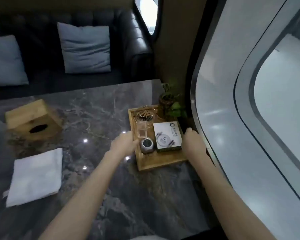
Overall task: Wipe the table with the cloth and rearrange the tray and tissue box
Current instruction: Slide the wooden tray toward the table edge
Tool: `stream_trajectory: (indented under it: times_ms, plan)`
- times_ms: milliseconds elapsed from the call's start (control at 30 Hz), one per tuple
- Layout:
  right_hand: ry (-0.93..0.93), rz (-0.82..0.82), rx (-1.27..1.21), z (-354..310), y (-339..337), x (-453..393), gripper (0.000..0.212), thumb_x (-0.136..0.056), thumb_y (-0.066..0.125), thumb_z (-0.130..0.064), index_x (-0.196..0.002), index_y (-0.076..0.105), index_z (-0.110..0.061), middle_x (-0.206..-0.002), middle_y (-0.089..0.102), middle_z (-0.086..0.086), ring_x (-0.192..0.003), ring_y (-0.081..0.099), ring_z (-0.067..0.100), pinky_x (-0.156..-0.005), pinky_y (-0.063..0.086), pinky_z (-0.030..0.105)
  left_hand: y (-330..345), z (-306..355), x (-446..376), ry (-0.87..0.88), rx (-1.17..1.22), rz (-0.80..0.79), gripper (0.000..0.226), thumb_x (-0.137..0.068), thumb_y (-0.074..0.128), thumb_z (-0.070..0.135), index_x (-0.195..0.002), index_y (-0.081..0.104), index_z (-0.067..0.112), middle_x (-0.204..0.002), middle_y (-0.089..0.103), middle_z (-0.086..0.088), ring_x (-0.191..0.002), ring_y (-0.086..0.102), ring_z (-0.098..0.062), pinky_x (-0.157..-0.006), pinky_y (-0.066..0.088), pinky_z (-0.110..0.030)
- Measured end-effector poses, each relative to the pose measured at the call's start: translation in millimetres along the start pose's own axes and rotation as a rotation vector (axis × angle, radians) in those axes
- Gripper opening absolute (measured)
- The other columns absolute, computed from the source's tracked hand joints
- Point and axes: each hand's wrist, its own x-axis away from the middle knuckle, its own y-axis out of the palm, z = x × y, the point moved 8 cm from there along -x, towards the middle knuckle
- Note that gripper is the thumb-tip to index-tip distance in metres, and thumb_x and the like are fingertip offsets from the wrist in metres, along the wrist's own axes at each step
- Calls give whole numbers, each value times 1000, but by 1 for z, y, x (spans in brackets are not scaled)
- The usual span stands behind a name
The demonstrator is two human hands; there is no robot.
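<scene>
While my left hand (124, 142) grips the left rim of the one wooden tray (160, 162) and my right hand (191, 137) closes on its right rim, the tray sits right of centre on the marble counter (97, 108). On the tray I count one white box (167, 136), one small round metal tin (146, 146) and one ashtray (145, 116). One wooden tissue box (33, 121) stands at the left of the frame; one folded white cloth (35, 176) lies below it. Two blue cushions (86, 47) rest on the sofa at upper left.
</scene>
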Motion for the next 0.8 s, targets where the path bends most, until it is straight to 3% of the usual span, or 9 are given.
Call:
stream_trajectory:
  times_ms: [133, 267, 400, 600, 800]
  plan:
    - [61, 61, -82, 29, 35, 4, 32, -93, 33, 1, -124, 40, 0, -124, 52, 21, -112, 51, 34, -86, 45, 41, 39, -17, 2, -59, 188, 55, 24, -93, 38, 31, -97, 38, 8, -116, 56, -25, -103, 54, -42, -85, 45, -45]
    - [118, 60, -99, 56, 67, 5, 45, -95, 34, -4, -139, 28, -2, -131, 49, 21, -119, 48, 34, -92, 44, 42, 70, -25, 7, -127, 255, 135, 28, -95, 33, 31, -111, 42, 9, -121, 52, -19, -104, 54, -40, -86, 42, -46]
    - [126, 40, -144, 62, 82, 4, 44, -87, 34, 8, -130, 40, 3, -121, 54, 26, -112, 49, 39, -90, 47, 47, 93, -27, 12, -129, 143, 145, 34, -95, 33, 34, -106, 44, 4, -112, 57, -20, -101, 56, -38, -80, 43, -44]
    - [226, 171, -189, 63, 80, 2, 32, -89, 37, 9, -118, 49, 5, -112, 59, 26, -106, 54, 39, -85, 48, 47, 94, -27, 4, -106, -9, 179, 27, -96, 31, 28, -96, 46, 5, -102, 63, -19, -96, 59, -36, -75, 46, -44]
    - [258, 225, -283, 63, 79, 3, 38, -84, 40, 14, -120, 50, 6, -113, 59, 29, -108, 52, 40, -89, 45, 45, 94, -23, 2, -103, -47, 106, 21, -96, 28, 18, -98, 44, 5, -103, 61, -18, -94, 59, -36, -78, 47, -44]
